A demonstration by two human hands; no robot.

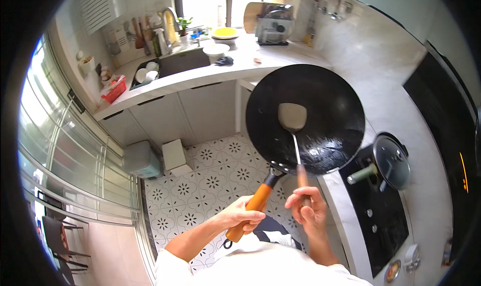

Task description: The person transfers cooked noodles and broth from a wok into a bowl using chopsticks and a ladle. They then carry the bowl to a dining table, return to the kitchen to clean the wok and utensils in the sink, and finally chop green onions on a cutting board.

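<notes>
A large black wok [319, 98] is held up before me, its inside facing me and shiny with wet or oily patches low on the right. My left hand [242, 214] grips its orange-brown wooden handle [259, 197], whose end has a black hanging loop. In my right hand [310, 207] is the wooden handle of a metal wok spatula [293, 117]. The spatula's blade lies over the inside of the wok; whether it touches the surface I cannot tell. No food shows in the wok.
Right of the wok, a small pot with a glass lid [392, 162] stands on a black gas hob [375, 218]. Ahead are a sink [184, 64] with bowls, a white bowl [216, 51] and a rack with cutting boards [274, 25]. A bin [141, 160] stands on the patterned floor.
</notes>
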